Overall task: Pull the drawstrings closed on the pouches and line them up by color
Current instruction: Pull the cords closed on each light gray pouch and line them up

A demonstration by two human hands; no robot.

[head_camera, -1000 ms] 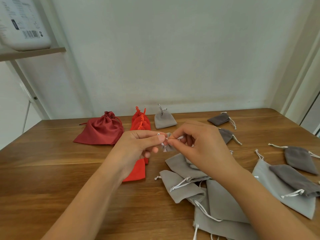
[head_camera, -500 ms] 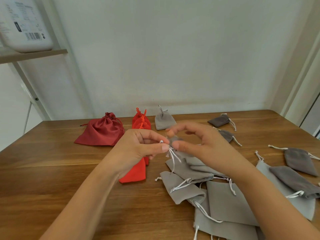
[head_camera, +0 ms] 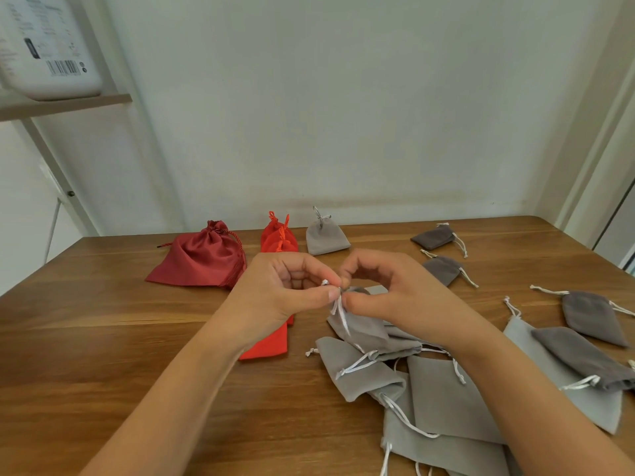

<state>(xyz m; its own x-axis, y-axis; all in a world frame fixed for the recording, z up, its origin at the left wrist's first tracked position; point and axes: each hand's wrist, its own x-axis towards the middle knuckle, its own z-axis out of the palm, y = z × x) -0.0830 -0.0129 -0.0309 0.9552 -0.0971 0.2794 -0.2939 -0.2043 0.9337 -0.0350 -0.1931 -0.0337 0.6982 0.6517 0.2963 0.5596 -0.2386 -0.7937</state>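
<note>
Now, the head view: your left hand (head_camera: 285, 297) pinches the white drawstring (head_camera: 338, 309) of a small grey pouch (head_camera: 360, 329) between thumb and forefinger. Your right hand (head_camera: 388, 293) has its fingers nipped on that pouch's gathered mouth, just beside the left thumb. The pouch hangs from both hands above the middle of the counter (head_camera: 103, 338).

Along the far edge three lots look finished and lined up. There is a dark red pouch (head_camera: 202, 259) toward the left, orange-red pouches (head_camera: 278, 235) touching one another beside it, then one cinched light grey pouch (head_camera: 324, 237). A flat orange pouch (head_camera: 269, 345) lies under your left wrist, seemingly not drawn shut.

I judge you less than halfway. A heap of flat grey pouches (head_camera: 446, 400) overlaps by the near edge on the right, mouths open and cords slack. Dark grey pouches (head_camera: 591, 317) lie scattered toward the right edge, none in a row, and I cannot tell whether they are cinched.
</note>
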